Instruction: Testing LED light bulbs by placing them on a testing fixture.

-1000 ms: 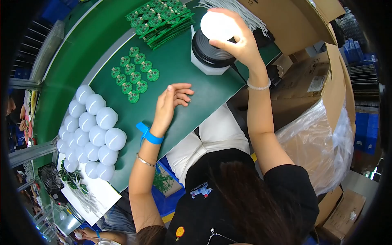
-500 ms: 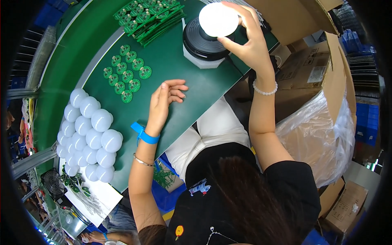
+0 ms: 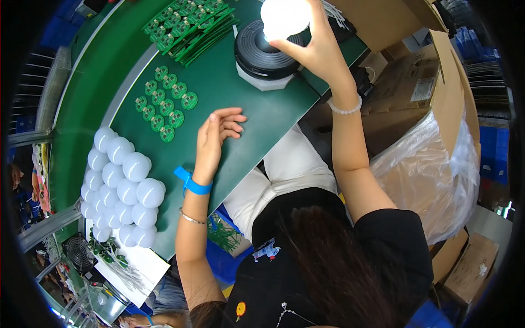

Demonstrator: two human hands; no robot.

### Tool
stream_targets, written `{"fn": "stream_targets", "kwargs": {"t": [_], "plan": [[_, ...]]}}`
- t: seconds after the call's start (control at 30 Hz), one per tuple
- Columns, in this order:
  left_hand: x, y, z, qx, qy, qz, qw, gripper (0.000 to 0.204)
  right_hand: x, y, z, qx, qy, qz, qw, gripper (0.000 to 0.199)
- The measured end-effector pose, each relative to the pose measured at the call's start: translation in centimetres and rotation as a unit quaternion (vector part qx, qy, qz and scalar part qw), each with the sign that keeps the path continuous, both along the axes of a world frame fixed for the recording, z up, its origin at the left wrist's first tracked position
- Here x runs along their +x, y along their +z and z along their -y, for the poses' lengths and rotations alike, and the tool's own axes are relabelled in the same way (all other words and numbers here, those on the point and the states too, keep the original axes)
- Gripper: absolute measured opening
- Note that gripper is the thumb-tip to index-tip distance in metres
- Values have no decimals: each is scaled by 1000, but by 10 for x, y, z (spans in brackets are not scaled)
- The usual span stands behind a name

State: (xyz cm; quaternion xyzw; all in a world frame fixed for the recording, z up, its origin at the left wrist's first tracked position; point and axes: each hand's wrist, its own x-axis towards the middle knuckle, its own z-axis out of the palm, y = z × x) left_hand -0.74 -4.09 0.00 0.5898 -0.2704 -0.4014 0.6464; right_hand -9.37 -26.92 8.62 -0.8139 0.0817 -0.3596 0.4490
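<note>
A brightly glowing white light bulb (image 3: 284, 16) is gripped in my right hand (image 3: 317, 49), thumb on its near side. Part of it runs past the top edge of the picture. Right beneath the bulb is a round black ringed device (image 3: 262, 52) on a pale base; whether the two touch, I cannot tell. My left hand (image 3: 213, 136) lies on the green table (image 3: 249, 128), its fingers loosely bent and apart, holding nothing. Farther left of it, several small round green circuit boards (image 3: 165, 106) are laid out in rows.
Stacked green circuit board panels (image 3: 188, 27) stand at the far side. White bulbs (image 3: 120, 186) crowd the table's left end, near a white sheet (image 3: 131, 268) with wired parts on it. Cardboard boxes (image 3: 404, 82) and a plastic-lined carton (image 3: 426, 175) are at the right.
My right hand and the bulb have shifted slightly left and away from me over the black device. The bulb's glow looks stronger. My left hand keeps nearly the same pose.
</note>
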Motion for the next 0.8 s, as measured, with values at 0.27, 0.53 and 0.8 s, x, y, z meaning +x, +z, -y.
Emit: {"fn": "stream_targets", "kwargs": {"t": [0.27, 0.53, 0.8], "plan": [[-2, 2, 1, 9, 7, 8, 1000, 50, 0, -13, 9, -226, -40, 147, 962, 55], [-1, -1, 0, 4, 5, 3, 1000, 49, 7, -13, 5, -158, -19, 106, 981, 58], [-1, -1, 0, -3, 1, 5, 1000, 48, 32, -32, 6, -85, -24, 117, 989, 44]]}}
